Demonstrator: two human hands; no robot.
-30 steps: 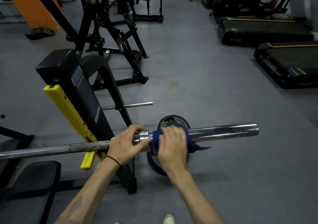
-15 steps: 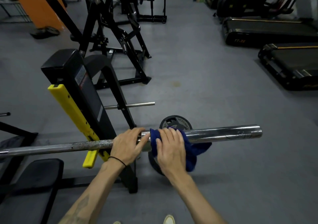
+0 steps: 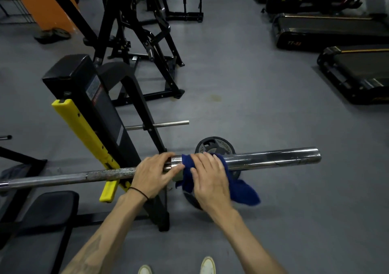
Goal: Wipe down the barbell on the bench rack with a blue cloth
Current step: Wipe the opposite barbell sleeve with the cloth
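Step advice: press the dark blue cloth (image 3: 219, 177) firmly and slide it outward along the chrome sleeve of the long steel barbell (image 3: 273, 158), I think.
Right hand (image 3: 210, 179): lies over the cloth, fingers curved on it.
Left hand (image 3: 154, 173): grips the bar just beside the cloth.
Barbell place: on the black bench rack (image 3: 101, 109).
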